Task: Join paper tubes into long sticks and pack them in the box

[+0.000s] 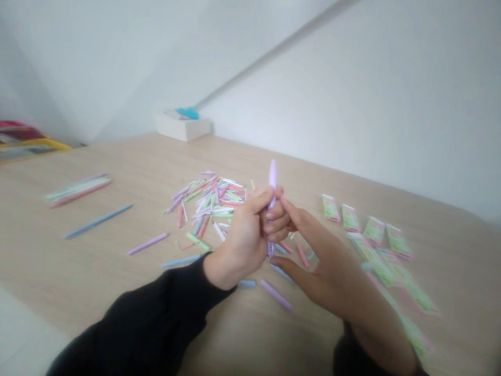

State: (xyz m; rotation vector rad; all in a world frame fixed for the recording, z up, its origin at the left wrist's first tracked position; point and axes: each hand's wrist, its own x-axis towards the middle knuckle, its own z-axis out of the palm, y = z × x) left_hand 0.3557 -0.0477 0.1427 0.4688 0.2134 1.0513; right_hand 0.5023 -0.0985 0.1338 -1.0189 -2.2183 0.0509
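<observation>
My left hand (245, 237) is closed around a purple pen (273, 175), holding it above the counter (58, 266), tapered end up, presumably so its lower end stays within my right hand's (313, 250) reach. That right hand has its forefinger near the pen's upper part and its thumb at the bottom; whether it grips, I can't tell. Just behind lies a loose pile of pen parts (217, 198), probably central so both hands can reach it. To the left, a bundle of pens (80, 190) and 1 blue pen (97, 222) lie apart, likely to avoid mixing. At right, 4 short packets (373, 231) stand in a row, perhaps for easy picking, with longer packets (409, 282) nearer me.
</observation>
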